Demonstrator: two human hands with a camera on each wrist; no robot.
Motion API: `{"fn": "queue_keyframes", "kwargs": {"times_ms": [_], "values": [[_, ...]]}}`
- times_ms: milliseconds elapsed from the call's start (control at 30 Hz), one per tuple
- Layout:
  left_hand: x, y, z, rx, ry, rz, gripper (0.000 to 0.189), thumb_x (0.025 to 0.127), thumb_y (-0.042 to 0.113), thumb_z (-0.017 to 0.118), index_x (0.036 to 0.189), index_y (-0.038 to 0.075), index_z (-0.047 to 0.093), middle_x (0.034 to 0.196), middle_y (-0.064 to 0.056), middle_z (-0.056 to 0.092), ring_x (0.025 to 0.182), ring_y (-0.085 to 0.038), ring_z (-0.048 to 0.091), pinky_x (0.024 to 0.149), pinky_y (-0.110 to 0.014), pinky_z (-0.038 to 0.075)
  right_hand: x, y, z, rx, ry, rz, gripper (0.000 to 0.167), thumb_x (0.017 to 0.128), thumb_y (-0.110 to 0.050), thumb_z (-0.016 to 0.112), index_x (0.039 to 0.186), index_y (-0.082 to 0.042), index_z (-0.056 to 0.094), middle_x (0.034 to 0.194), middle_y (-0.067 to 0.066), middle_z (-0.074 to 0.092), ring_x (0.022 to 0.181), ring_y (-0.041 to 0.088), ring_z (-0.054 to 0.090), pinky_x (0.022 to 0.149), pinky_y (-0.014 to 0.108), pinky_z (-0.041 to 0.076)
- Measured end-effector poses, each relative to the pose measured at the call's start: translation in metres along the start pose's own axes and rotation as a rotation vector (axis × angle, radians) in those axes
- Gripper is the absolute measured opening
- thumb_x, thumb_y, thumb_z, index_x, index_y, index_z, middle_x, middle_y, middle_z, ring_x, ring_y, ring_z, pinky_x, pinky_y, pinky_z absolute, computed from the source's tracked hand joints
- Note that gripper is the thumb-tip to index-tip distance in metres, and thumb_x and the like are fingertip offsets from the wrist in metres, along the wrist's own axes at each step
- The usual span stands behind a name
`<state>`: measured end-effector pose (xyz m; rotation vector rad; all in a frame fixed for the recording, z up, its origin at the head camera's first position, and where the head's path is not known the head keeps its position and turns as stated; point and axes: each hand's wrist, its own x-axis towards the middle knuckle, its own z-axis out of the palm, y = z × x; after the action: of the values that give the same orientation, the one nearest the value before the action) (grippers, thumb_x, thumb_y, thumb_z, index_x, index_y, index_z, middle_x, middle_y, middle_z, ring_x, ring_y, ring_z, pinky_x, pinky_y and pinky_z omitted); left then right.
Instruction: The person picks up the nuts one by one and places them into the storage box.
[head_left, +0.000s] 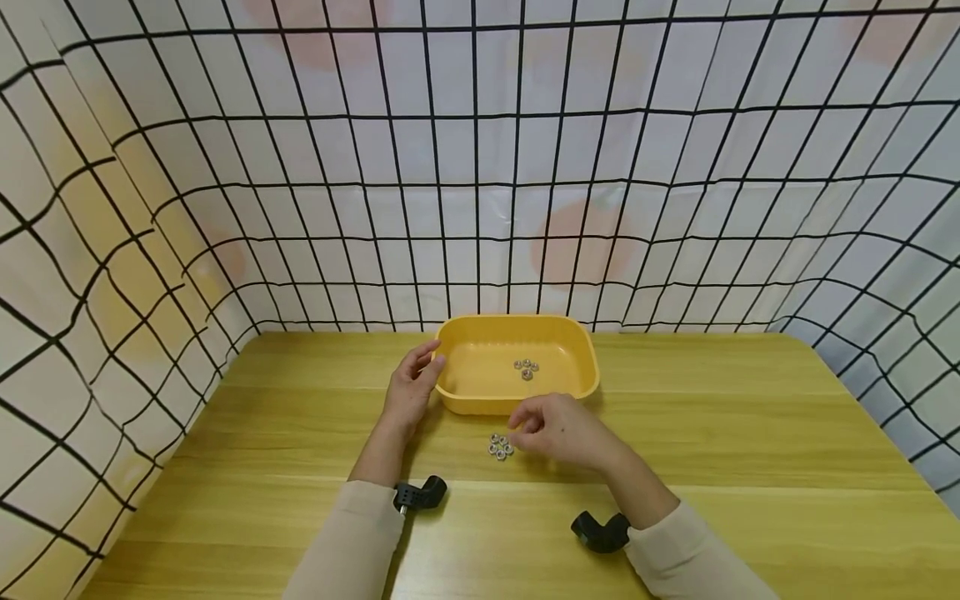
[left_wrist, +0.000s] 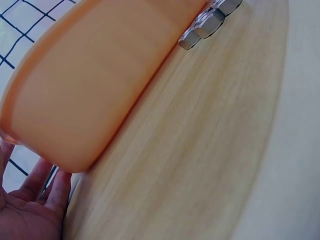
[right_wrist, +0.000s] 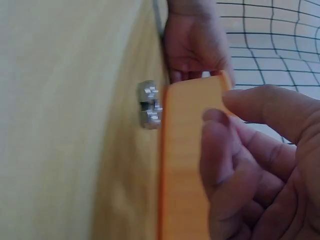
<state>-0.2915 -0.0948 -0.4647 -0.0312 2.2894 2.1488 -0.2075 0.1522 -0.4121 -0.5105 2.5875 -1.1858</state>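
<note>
A yellow plastic tray [head_left: 480, 407] sits on the table, with several metal hex nuts [head_left: 527, 374] lying on its floor. At the tray's left end, my left hand [head_left: 411, 390] touches the wall with extended fingers; in the left wrist view its fingers [left_wrist: 59, 192] lie against the outside of the corner. My right hand [head_left: 562, 429] hovers by the tray's front wall, fingers loosely bent. No object shows between its thumb [right_wrist: 272, 107] and index finger in the right wrist view. Beside those fingertips, several more hex nuts [head_left: 501, 454] form a small cluster on the table.
The wooden table [head_left: 300, 433] runs back to a white curtain [head_left: 360, 208] with black grid lines, which also closes in both sides. Black wrist-worn devices [head_left: 422, 493] sit at both cuffs.
</note>
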Motion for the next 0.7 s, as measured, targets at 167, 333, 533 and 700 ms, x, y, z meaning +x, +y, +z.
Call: {"fn": "queue_keyframes", "kwargs": {"times_ms": [167,333,533,700], "values": [[0.000,0.000,-0.002,0.015,-0.002,0.014,0.044,0.103,0.030,0.063,0.144,0.017,0.058,0.151,-0.018,0.050,0.146,-0.033,0.041,0.115,-0.051,0.041,0.002,0.009,0.007,-0.035,-0.054,0.004,0.019,0.086,-0.014,0.078,0.103,-0.008,0.072,0.082,-0.004,0.068,0.074,0.010,0.060,0.064,0.024,0.050],[-0.001,0.001,-0.003,0.003,0.003,0.012,0.042,0.102,0.031,0.064,0.142,0.019,0.060,0.151,-0.016,0.050,0.145,-0.033,0.044,0.115,-0.050,0.041,0.005,0.015,0.014,-0.093,-0.045,0.006,0.025,0.083,-0.016,0.080,0.106,-0.011,0.072,0.079,-0.005,0.064,0.072,0.010,0.058,0.067,0.025,0.047],[0.000,0.002,-0.003,0.012,-0.001,0.011,0.043,0.102,0.031,0.064,0.143,0.019,0.059,0.151,-0.017,0.049,0.145,-0.033,0.043,0.115,-0.051,0.042,0.008,0.017,0.021,-0.119,-0.030,-0.007,0.022,0.084,-0.015,0.078,0.105,-0.013,0.071,0.075,-0.007,0.064,0.069,0.009,0.057,0.066,0.024,0.046],[-0.001,0.001,-0.002,0.019,-0.004,0.009,0.042,0.102,0.031,0.063,0.143,0.019,0.059,0.152,-0.016,0.049,0.146,-0.032,0.042,0.116,-0.051,0.041,0.008,0.017,0.023,-0.114,-0.014,0.001,0.016,0.084,-0.013,0.077,0.099,-0.014,0.071,0.074,-0.006,0.063,0.067,0.009,0.057,0.064,0.025,0.045]]}}
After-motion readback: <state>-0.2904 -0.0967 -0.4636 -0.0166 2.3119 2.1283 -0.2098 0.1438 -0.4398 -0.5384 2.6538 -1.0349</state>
